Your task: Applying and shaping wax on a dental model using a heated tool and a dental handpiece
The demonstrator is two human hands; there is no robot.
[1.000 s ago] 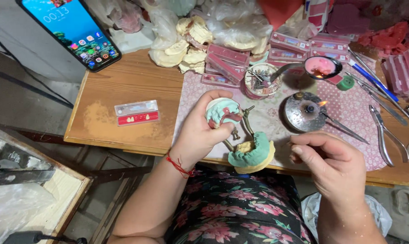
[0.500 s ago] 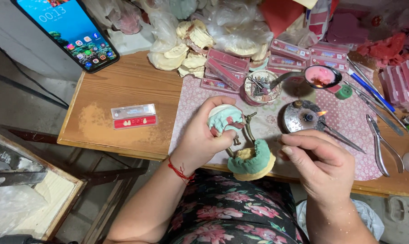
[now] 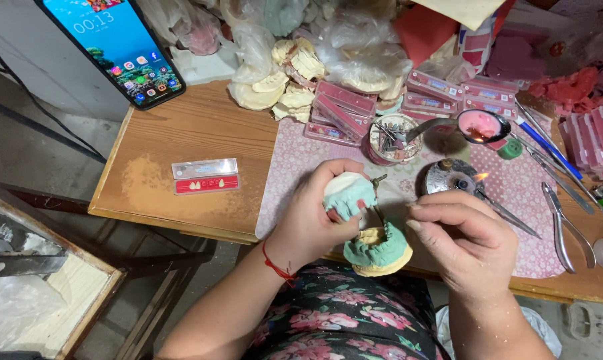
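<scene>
My left hand (image 3: 315,220) grips a hinged metal frame carrying two green and cream plaster jaw casts (image 3: 371,227), held open over the table's front edge. The upper cast sits against my left fingers and the lower cast hangs nearer my lap. My right hand (image 3: 465,240) is closed with pinched fingers just right of the lower cast. A thin metal tool (image 3: 508,213) lies beyond its knuckles; I cannot tell if the fingers hold anything. A small burner (image 3: 451,177) with a lit flame stands just behind my right hand.
A wooden table (image 3: 195,133) carries a patterned mat (image 3: 295,160), a flat strip of artificial teeth (image 3: 205,177), pink boxes (image 3: 345,110), plaster casts (image 3: 281,80), a tin of tools (image 3: 388,137), a pink wax dish (image 3: 480,125), pliers (image 3: 565,223) and a phone (image 3: 111,43).
My right hand has moved left toward the lower cast, and the view has shifted slightly. My left hand keeps its hold on the hinged casts.
</scene>
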